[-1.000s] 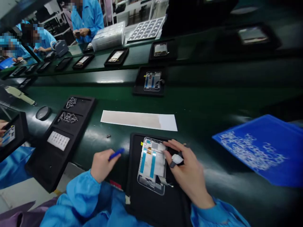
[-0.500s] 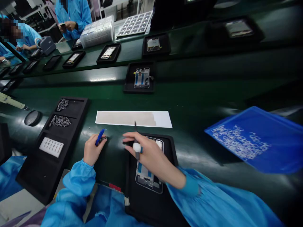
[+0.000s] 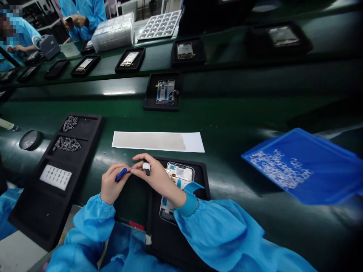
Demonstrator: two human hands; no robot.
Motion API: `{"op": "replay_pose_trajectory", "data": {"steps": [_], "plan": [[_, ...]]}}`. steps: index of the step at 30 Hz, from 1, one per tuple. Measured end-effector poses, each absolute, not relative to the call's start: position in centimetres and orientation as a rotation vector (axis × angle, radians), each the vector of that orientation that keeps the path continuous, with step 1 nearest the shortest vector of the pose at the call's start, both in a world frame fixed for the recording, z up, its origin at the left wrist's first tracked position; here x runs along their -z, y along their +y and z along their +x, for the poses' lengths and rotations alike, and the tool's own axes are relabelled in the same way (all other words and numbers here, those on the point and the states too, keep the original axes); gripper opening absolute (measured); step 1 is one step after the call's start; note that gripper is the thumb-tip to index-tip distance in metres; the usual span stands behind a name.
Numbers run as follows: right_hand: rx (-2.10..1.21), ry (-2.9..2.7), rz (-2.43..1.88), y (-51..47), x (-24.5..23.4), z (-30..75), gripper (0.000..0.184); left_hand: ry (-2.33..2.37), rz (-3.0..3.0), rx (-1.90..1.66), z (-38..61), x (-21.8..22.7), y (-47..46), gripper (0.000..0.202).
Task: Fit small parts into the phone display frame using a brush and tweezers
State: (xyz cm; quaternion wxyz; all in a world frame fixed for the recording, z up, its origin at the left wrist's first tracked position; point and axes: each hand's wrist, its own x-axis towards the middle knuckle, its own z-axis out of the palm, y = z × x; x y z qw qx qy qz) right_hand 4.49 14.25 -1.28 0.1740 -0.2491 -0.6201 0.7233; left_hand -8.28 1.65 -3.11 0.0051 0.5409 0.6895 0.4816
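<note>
My left hand [image 3: 111, 184] grips a blue pen-like tool [image 3: 121, 174] and rests on the green belt. My right hand [image 3: 151, 174] reaches across to the left, its fingertips pinched at the tip of the blue tool; a white ring-like device [image 3: 146, 166] sits on one finger. What the fingertips pinch is too small to tell. Under my right forearm lies a black tray [image 3: 202, 177] holding an opened phone frame [image 3: 180, 175] with white and blue parts, partly hidden by the sleeve.
A black compartment tray [image 3: 93, 130] with small parts lies at left. A white paper strip [image 3: 157, 141] lies beyond my hands, a blue tray [image 3: 309, 166] of small white pieces at right. Another phone tray [image 3: 162, 92] rides the belt. People in blue coats work at the far left.
My right hand left the phone frame and swung left across the tray to meet my left hand at the blue tool's tip. My left hand moved slightly toward it.
</note>
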Motion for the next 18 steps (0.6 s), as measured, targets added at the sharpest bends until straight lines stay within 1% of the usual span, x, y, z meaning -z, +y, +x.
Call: {"op": "replay_pose_trajectory", "data": {"steps": [6, 13, 16, 18], "plan": [[-2.191, -1.611, -0.710, 14.3, 1.2, 4.7, 0.037, 2.185, 1.682, -1.488, -8.2, 3.0, 1.6, 0.005], [-2.397, -1.340, -0.704, 15.3, 0.4, 6.2, 0.045, 2.363, 1.538, -1.258, -9.1, 3.8, 1.4, 0.015], [-2.413, -1.344, -0.678, 15.8, -0.1, 7.6, 0.044, 2.467, 1.515, -1.124, -9.4, 4.0, 1.4, 0.019], [-2.392, -1.396, -0.669, 15.9, -0.4, 8.7, 0.043, 2.510, 1.527, -1.138, -9.4, 3.7, 1.4, 0.025]]}}
